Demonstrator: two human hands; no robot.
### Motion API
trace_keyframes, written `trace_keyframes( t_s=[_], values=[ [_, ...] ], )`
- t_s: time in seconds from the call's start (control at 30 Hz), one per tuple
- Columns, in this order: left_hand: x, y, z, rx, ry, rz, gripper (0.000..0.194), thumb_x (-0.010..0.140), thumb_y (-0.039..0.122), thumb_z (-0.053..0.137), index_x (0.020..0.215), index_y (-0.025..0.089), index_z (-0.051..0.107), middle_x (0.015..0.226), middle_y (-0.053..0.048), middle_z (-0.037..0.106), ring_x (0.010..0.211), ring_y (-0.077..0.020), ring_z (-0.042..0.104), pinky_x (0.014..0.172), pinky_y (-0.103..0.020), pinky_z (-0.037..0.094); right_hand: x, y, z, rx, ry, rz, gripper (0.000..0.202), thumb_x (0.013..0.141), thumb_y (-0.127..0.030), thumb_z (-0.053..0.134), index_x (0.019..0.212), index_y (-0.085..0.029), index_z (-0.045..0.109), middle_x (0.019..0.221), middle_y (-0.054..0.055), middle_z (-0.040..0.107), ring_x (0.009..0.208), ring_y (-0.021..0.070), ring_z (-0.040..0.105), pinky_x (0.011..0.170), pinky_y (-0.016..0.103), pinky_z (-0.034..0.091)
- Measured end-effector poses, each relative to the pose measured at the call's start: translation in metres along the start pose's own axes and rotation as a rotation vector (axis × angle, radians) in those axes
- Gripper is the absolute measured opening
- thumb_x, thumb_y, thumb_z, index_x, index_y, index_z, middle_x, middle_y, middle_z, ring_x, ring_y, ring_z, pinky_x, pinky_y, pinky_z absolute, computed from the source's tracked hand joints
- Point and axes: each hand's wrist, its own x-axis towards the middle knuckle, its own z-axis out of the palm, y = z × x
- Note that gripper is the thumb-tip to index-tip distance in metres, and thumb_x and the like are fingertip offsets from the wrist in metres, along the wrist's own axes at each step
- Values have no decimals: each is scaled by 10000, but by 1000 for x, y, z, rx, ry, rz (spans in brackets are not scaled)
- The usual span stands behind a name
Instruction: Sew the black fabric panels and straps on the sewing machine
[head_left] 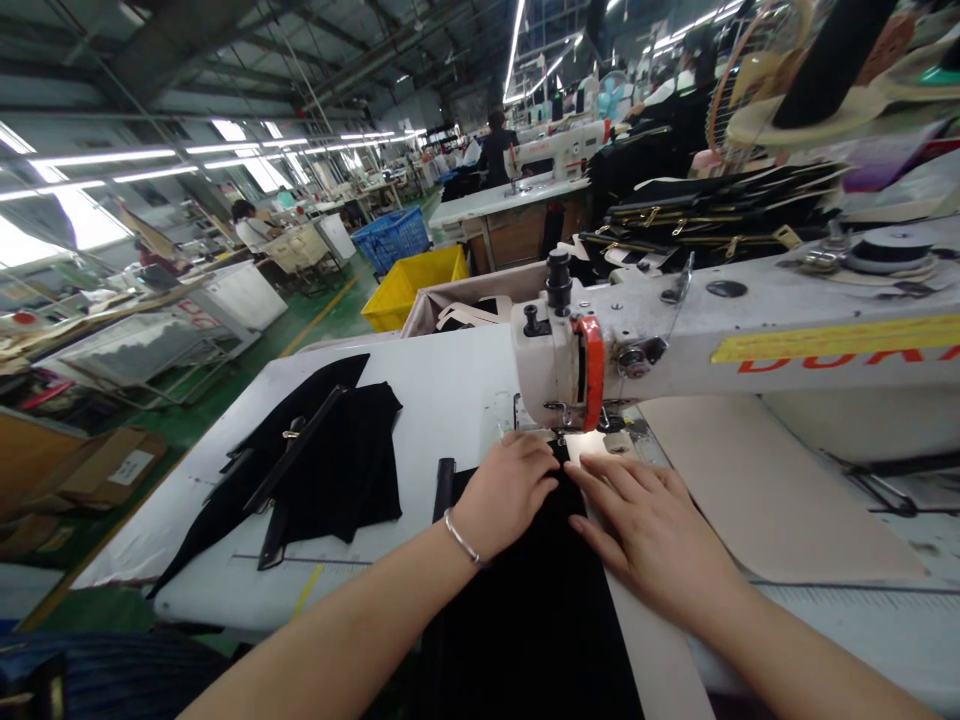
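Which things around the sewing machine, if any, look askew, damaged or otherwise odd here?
The yellow strip on the sewing machine stands out: it partly covers the red lettering. The black fabric pieces left of it overlap at uneven angles, perhaps simply set aside. I see no spill or clear damage.

2 bare hands: 1 left hand (510,490) and 1 right hand (645,525), with 1 bangle (461,540). At the sewing table (457,370): 1 sewing machine (690,300) toward the right edge, 1 black fabric panel (540,610) across the near edge, 2 beige pieces (757,480), and 1 heap of black pieces (352,460) toward the left edge, too overlapped to count. Past the far edge: 1 yellow crate (420,278), 1 blue basket (391,238), 1 farther sewing machine (551,152).
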Motion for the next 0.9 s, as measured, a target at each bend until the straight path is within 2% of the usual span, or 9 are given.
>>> trace_keyframes(
  t_s=[0.07,0.17,0.53,0.63,0.73,0.8,0.83,0.9],
  values=[
    [-10,3,0,8,-47,84,262,915,184,534,1174,157,566,1262,-74,566,1215,-219,490,1099,-432,366,0,0,1,8,-8,1,479,939,-466,428,1372,-262,425,1350,58,491,1193,265,441,921,452,353],
    [-14,0,3,3,-68,88,299,933,186,507,1228,154,535,1331,-74,526,1274,-203,452,1161,-435,293,1,0,1,12,-4,10,476,937,-456,436,1371,-259,425,1345,59,494,1188,259,446,923,451,355],
    [-6,-10,7,-29,-89,72,281,941,195,488,1214,175,554,1328,-59,534,1285,-177,452,1182,-420,265,3,-1,2,-8,17,13,476,924,-431,464,1364,-250,442,1320,74,507,1172,272,469,940,472,392],
    [-8,-7,1,-16,-115,46,305,951,198,470,1248,182,540,1357,-66,516,1314,-186,426,1179,-447,250,-4,-6,-2,-10,39,2,471,913,-427,495,1334,-216,481,1280,79,541,1160,271,489,972,482,395],
    [-33,14,-16,-50,-247,115,376,945,339,505,1294,200,508,1410,-81,469,1368,-219,352,1175,-508,203,-31,-20,-11,38,80,-65,403,900,-392,532,1250,-192,558,1197,65,604,1106,233,542,1031,462,380],
    [-60,33,-28,-101,-357,231,559,880,520,553,1327,194,476,1439,-100,432,1387,-241,314,1176,-524,168,-57,-32,-20,81,143,-131,362,884,-351,562,1204,-185,592,1160,54,637,1086,203,570,1040,410,398],
    [-74,43,-32,-113,-394,278,621,855,554,567,1347,192,454,1451,-103,414,1395,-245,298,1178,-526,152,-70,-38,-24,91,172,-164,358,872,-347,578,1190,-185,603,1147,51,650,1085,194,579,1027,380,420],
    [-98,59,-37,-89,-424,323,566,882,472,566,1361,200,436,1462,-91,399,1409,-237,266,1181,-525,129,-91,-47,-32,73,198,-220,386,852,-388,602,1176,-181,618,1131,50,667,1088,193,590,979,337,468]
  ],
)
